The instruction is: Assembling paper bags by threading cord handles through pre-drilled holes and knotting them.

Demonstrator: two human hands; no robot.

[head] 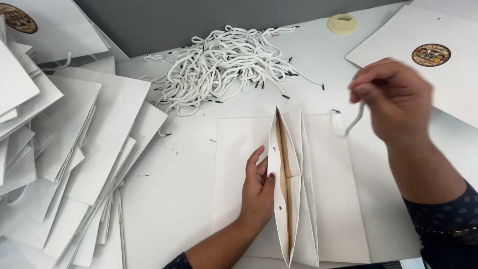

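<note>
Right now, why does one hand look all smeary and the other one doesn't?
In the head view, the right hand is motion-blurred as it holds a white cord; the left hand on the paper bag looks sharp. Light is soft and even, shadows faint, with no strong glare on the white table.

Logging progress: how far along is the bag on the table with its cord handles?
Done: hard to say; flat white bags are stacked at left. In hand: the left hand steadies the open paper bag while the right hand pulls a white cord at its far end. Left: a heap of loose cords.
</note>
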